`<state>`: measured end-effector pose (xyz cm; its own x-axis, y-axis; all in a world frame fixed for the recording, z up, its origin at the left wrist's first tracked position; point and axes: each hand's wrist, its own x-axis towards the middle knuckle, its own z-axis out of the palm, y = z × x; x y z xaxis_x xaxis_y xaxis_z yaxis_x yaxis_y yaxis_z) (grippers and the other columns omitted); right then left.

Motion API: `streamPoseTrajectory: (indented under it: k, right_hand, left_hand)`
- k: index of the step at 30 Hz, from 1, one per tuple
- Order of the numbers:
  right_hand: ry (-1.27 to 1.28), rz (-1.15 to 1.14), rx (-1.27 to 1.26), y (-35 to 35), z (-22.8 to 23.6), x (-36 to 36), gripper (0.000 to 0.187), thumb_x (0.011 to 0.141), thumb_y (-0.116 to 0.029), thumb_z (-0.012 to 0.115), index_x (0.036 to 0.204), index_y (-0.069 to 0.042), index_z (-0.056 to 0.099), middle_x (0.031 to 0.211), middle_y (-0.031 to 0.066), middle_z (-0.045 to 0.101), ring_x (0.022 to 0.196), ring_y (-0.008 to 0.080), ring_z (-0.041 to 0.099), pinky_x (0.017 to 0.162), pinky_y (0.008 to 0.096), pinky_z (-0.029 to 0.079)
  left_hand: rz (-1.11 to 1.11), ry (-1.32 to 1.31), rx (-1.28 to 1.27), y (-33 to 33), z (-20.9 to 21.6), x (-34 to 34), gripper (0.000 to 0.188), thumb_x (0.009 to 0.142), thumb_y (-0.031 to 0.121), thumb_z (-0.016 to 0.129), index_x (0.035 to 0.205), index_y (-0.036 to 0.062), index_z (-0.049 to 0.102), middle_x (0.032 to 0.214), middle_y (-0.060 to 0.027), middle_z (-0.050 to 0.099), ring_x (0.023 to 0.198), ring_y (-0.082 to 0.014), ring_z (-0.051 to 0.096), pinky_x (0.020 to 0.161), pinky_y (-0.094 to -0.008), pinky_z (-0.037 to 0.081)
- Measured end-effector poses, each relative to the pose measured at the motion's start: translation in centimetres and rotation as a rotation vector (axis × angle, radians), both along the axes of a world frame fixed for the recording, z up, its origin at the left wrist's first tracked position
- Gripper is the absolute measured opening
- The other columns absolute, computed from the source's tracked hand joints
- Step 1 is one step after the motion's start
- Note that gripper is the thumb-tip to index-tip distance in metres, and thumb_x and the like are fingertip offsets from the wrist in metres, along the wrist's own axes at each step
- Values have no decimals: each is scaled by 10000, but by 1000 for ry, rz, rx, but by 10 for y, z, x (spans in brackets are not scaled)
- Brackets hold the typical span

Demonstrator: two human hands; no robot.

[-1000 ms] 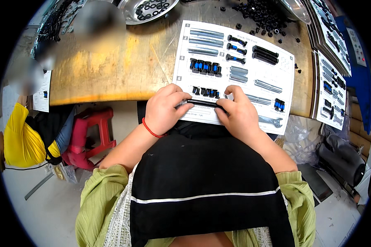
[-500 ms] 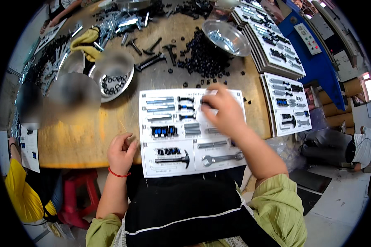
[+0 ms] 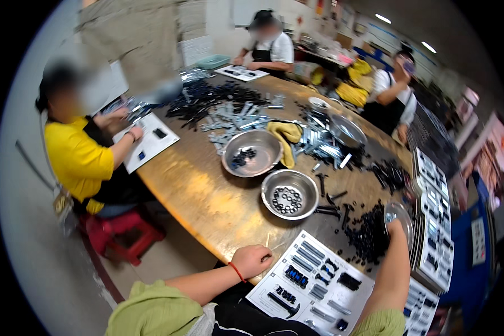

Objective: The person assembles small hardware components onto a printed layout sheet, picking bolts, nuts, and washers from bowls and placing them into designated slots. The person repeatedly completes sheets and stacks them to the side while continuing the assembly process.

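Note:
My left hand [image 3: 253, 261], a red string at its wrist, rests at the table edge with fingers curled in and nothing visible in them. Beside it lies a white printed card [image 3: 263, 287] bearing silver tubes [image 3: 312, 250], short black bolts [image 3: 322, 278], blue-and-black pieces [image 3: 296, 276] and a black hammer-shaped piece [image 3: 284, 304]. On the card's right part sits a black cluster [image 3: 350, 281]. Past the card, my right hand [image 3: 396, 227] reaches into a shallow metal bowl [image 3: 407, 217]; its fingertips are hidden. Left of that bowl spreads a pile of small black nuts [image 3: 366, 235].
Metal bowls hold dark rings [image 3: 287, 200] and small black parts [image 3: 243, 157]. A yellow cloth [image 3: 286, 138] lies beside heaps of silver parts [image 3: 238, 120]. Filled cards [image 3: 431, 210] are stacked at right. A co-worker in yellow [image 3: 78, 157] sits left; two others are across the table.
My view has swung up and left, showing more of the table and co-workers. My right hand has left the card for the metal bowl. A black cluster now shows where it was.

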<state>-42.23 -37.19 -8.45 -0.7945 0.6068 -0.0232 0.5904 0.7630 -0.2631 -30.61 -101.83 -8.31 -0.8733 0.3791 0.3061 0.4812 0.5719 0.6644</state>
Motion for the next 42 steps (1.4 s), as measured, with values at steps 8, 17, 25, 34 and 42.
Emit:
streamPoseTrajectory:
  k: [8,17,25,34,42]
  right_hand:
    - [-80,65,18,-110,56,13,316,768,-211,713,885,82,696,867,266,690,803,410,686,713,472,525]
    - [592,-29,-32,-93,63,41,235,804,-187,730,795,46,700,756,148,696,689,253,659,678,385,507]
    - [1048,98,-256,-159,100,114,193,934,-180,653,912,11,646,756,46,646,641,114,594,583,251,478]
    - [810,241,-775,-306,80,195,90,876,-12,682,960,19,684,842,84,710,749,127,676,677,239,537]
    - [239,430,-1070,-439,46,275,72,875,8,668,945,16,687,850,87,704,741,136,669,637,255,532]
  left_hand:
    - [55,-14,-58,-15,-12,10,168,849,291,631,849,140,704,813,-51,677,746,-265,658,625,-391,519]
    - [53,-17,-61,-12,-12,8,181,844,297,629,841,132,704,821,-67,682,767,-279,662,647,-402,525]
    - [50,-44,-105,-8,-17,6,223,841,327,612,853,128,712,839,-101,680,803,-316,659,674,-438,525]
    - [102,-74,-44,-6,-18,9,152,831,250,645,872,115,702,831,-80,673,757,-287,653,658,-399,515]
    - [64,-89,-95,-8,-15,7,168,838,269,653,888,116,704,817,-49,681,739,-238,659,623,-355,508]
